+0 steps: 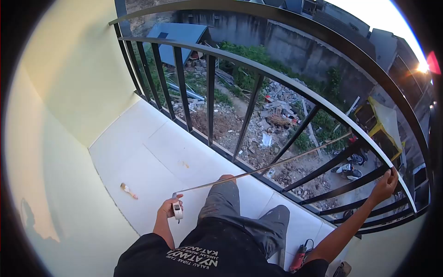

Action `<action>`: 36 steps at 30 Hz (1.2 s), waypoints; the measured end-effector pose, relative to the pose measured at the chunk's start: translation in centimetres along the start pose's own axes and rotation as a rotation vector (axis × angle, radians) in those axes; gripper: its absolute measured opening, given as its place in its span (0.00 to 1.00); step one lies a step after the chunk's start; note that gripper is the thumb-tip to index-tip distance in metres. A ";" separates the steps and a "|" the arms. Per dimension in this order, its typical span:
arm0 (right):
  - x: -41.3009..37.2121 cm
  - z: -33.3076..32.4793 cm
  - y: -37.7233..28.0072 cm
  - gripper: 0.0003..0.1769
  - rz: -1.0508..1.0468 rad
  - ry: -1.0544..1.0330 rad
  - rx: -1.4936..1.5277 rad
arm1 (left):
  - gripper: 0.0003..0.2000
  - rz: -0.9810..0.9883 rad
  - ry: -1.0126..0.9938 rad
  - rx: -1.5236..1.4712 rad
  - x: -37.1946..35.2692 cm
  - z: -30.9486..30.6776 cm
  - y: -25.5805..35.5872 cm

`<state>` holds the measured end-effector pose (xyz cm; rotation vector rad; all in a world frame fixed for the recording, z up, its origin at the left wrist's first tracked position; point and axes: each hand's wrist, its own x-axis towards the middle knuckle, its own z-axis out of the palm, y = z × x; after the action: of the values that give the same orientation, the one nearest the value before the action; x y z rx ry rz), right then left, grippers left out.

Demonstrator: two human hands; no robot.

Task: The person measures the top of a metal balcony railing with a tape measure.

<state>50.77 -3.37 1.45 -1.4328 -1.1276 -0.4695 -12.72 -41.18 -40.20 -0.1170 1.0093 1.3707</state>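
Note:
My left hand point(170, 207) is wrapped round a white and grey tape measure point(177, 210), above the white floor tiles at the lower left. From it a thin tape point(258, 170) runs out up and to the right, across my knee and in front of the black railing point(210, 99), with its far part near the bars at the right. My right hand point(386, 184) is closed on the railing's lower top rail at the far right, its fingers bent over the edge.
A paintbrush point(129, 191) lies on the tiled floor point(124, 157) to the left. Beside my right leg is a red power tool point(299, 257) with a cord. A pale wall point(69, 83) rises at the left. Beyond the railing, far below, are rubble, plants and parked motorbikes point(348, 171).

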 end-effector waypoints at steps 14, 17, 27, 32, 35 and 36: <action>0.6 0.1 2.2 0.18 -0.015 -0.061 -0.045 | 0.23 0.015 -0.028 1.645 0.6 2.6 -3.2; 0.7 0.0 2.3 0.19 -0.017 -0.082 -0.043 | 0.24 0.109 -0.059 1.729 0.4 3.2 -1.9; 0.5 -0.6 1.4 0.20 0.018 -0.100 -0.088 | 0.22 0.108 -0.032 1.694 0.1 3.5 -0.1; 0.5 0.1 2.5 0.19 0.012 -0.088 0.026 | 0.22 0.145 0.180 1.390 0.4 0.4 -1.9; 0.4 0.2 2.1 0.19 -0.011 -0.083 0.070 | 0.21 0.167 0.396 1.302 1.4 -1.8 -4.4; 0.4 0.1 2.1 0.19 -0.017 -0.073 0.039 | 0.19 0.154 0.560 1.259 1.9 -2.6 -5.4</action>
<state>52.64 -2.76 0.64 -1.4172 -1.2022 -0.4077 -9.79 -42.73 -45.50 0.5556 2.2176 0.6142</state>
